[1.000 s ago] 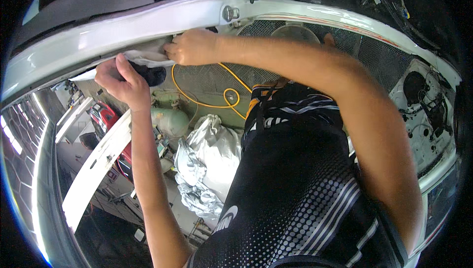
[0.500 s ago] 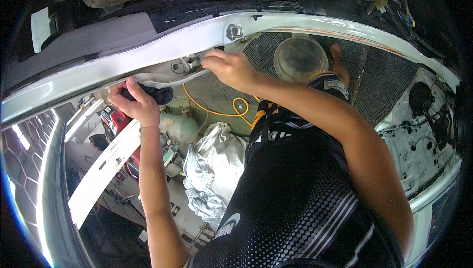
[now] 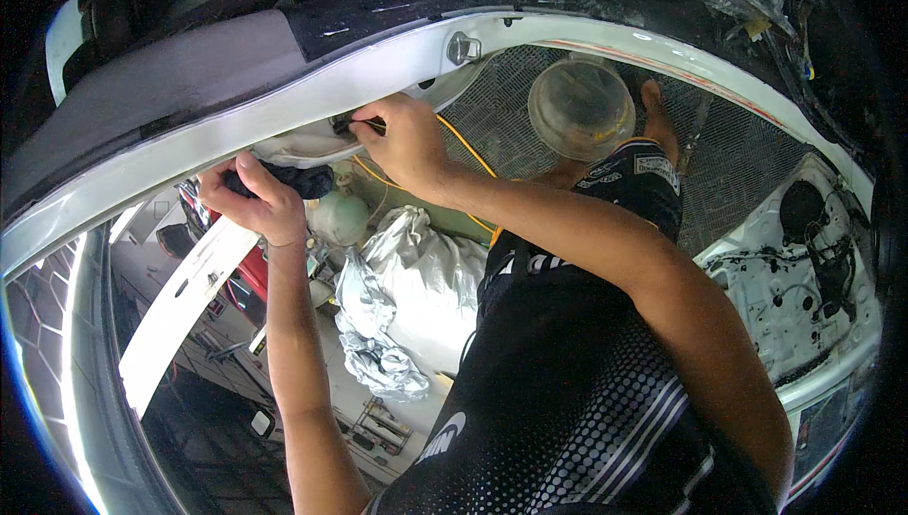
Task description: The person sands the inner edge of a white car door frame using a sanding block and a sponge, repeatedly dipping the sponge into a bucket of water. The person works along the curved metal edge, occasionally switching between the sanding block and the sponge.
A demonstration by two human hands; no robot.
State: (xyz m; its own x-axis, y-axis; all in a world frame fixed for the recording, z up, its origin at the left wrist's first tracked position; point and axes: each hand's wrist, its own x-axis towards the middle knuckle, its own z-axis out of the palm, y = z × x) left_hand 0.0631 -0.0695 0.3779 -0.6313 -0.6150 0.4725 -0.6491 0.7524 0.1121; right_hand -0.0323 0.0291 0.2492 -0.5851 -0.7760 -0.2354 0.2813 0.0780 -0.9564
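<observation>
Two bare hands work along the inner edge of a white body frame (image 3: 284, 104), which arches across the upper part of the view. The left hand (image 3: 251, 198) is up at the frame's lower edge, fingers curled and thumb raised; a dark, soft-looking pad (image 3: 307, 181) lies just beside it, to the right of the thumb. Whether that hand grips the pad, I cannot tell. The right hand (image 3: 402, 141) is below the frame, its fingers bent and drawn together, their tips at a small dark part (image 3: 341, 123). I cannot tell whether they pinch anything.

Half a second ago the right hand was further right, and a metal fitting showed plainly to the left of its fingers; now the hand has moved back left and largely covers that spot. A dark opening (image 3: 427, 84) in the frame now shows to the right of the knuckles, near the metal loop (image 3: 463, 49). The left hand has stayed by the pad throughout, while the whole view has shifted slightly.

The yellow hose (image 3: 468, 146) now passes behind the right hand and wrist. The silvery sheeting (image 3: 426, 279) lies beneath, between the forearms, and the round tub (image 3: 582, 108) stands well apart to the right.
</observation>
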